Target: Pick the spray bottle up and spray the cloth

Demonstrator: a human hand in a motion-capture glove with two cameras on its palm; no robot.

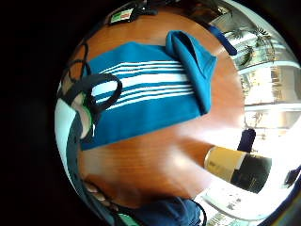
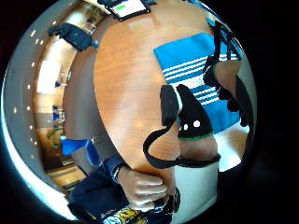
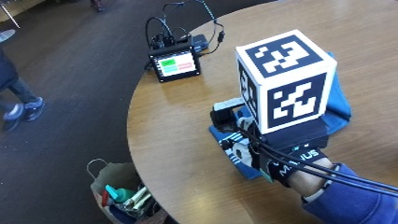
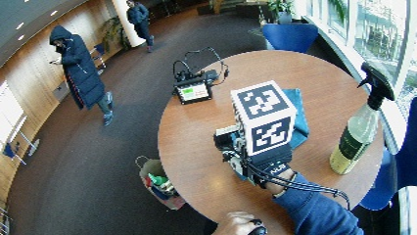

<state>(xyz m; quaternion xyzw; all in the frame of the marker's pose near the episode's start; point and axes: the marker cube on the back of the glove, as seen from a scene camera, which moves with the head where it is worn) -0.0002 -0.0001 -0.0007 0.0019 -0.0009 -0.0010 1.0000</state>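
A blue cloth (image 4: 301, 119) with white stripes (image 1: 146, 92) lies flat on the round wooden table (image 3: 174, 140), one corner folded over. My gloved right hand (image 3: 283, 161) hovers palm down over the cloth's near edge (image 3: 249, 170), fingers relaxed and holding nothing. The spray bottle (image 4: 357, 129), clear with yellowish liquid, a dark label and a black trigger head, stands upright near the table's right edge, apart from the hand. In the little finger side palm view the spray bottle (image 1: 237, 168) shows beyond the cloth. The gloved thumb (image 2: 187, 116) shows over the wood.
A small screen device (image 3: 177, 65) with cables sits at the table's far left edge. The bare left hand (image 4: 238, 223) rests at the near table edge. A shopping bag (image 3: 124, 196) stands on the floor by the table. A blue chair (image 4: 290, 36) is beyond it.
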